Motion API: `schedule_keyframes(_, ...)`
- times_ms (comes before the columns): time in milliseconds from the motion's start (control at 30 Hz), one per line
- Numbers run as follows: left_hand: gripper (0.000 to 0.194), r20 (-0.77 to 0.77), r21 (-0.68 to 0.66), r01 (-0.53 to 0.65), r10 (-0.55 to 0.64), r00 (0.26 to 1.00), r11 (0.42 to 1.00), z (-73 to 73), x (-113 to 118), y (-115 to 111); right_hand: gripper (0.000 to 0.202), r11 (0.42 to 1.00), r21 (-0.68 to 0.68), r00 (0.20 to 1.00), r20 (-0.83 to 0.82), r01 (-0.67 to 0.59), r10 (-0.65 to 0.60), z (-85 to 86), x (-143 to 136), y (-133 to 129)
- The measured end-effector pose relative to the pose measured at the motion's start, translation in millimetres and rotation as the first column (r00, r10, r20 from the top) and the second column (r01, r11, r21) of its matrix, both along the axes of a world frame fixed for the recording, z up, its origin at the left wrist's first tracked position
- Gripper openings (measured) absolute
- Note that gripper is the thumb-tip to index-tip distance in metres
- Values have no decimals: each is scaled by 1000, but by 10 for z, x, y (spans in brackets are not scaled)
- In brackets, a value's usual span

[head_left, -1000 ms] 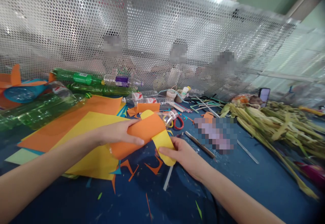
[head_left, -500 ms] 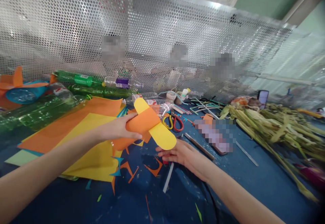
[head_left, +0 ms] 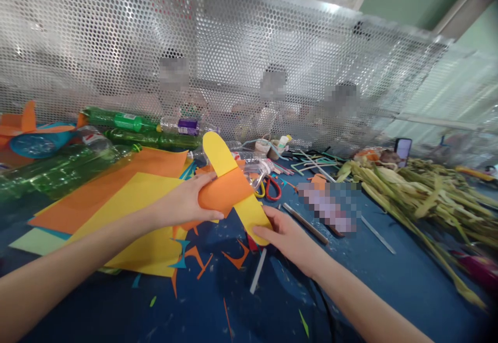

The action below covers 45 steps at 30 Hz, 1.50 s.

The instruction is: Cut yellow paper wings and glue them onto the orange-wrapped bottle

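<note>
My left hand [head_left: 187,205] grips a curved piece of orange paper [head_left: 225,191], thumb underneath and fingers on its upper left side. A yellow paper strip with rounded ends [head_left: 220,153] runs crosswise behind the orange piece and sticks out above and below it. My right hand [head_left: 288,236] is closed on the strip's lower end, its thumb lying across the yellow. Just beyond the paper lies a clear plastic bottle [head_left: 265,167], partly hidden. Scissors with red and yellow handles [head_left: 273,188] rest close by on the blue table [head_left: 202,312].
Yellow sheets [head_left: 136,247] and orange sheets [head_left: 116,190] are stacked at left, beside green bottles [head_left: 78,169]. Paper scraps [head_left: 237,257] litter the front. A phone [head_left: 336,218], a metal rod [head_left: 305,223] and dried corn husks [head_left: 420,203] lie to the right. A perforated metal screen [head_left: 233,47] stands behind.
My right hand has gone from open beneath the yellow strip to pinching its lower end. The paper piece has tilted more upright and shifted slightly right, with my left hand still holding it.
</note>
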<state>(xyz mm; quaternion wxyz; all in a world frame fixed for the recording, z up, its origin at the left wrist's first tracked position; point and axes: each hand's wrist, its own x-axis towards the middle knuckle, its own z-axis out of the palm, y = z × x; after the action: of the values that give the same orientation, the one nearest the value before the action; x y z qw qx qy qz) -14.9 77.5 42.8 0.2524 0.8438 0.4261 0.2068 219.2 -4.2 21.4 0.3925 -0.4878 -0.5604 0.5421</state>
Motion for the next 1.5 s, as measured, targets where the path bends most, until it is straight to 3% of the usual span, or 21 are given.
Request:
schedule_keyframes(133, 93, 8, 2, 32, -32, 999, 999, 4, 7, -8, 27, 994, -103, 1000, -18, 23, -25, -17, -9, 3)
schedule_keyframes(233, 93, 10, -22, 11, -11, 1000, 1000, -5, 3, 7, 31, 994, -99, 999, -5, -40, 40, -5, -18, -20)
schedule_keyframes(400, 90, 56, -62, -24, 28, 998, 998, -4, -37, 61, 46, 982, -128, 983, -133, -142, 125, 44, -35, -78)
schedule_keyframes(700, 81, 86, -90, 5, 3, 996, 996, 45, -72, 115, 55, 979, -177, 968, -245, -99, 54, 61, -33, -92)
schedule_keyframes(833, 79, 106, -73, 41, -33, 994, 997, 13, -67, 107, 38, 983, -184, 964, -264, -23, -27, 92, -58, -92)
schedule_keyframes(1033, 94, 43, -136, -16, 22, 999, 991, 24, -19, 27, 30, 984, -169, 990, -120, 52, -73, 38, -80, -60)
schedule_keyframes(1367, 88, 100, -150, 68, -53, 994, 986, 33, -50, 45, 16, 991, -136, 991, -135, -14, -5, 29, -77, -55)
schedule_keyframes(1500, 88, 103, -154, 50, -34, 994, 987, -2, -74, 76, 18, 990, -135, 991, -136, -38, 19, 44, -76, -57)
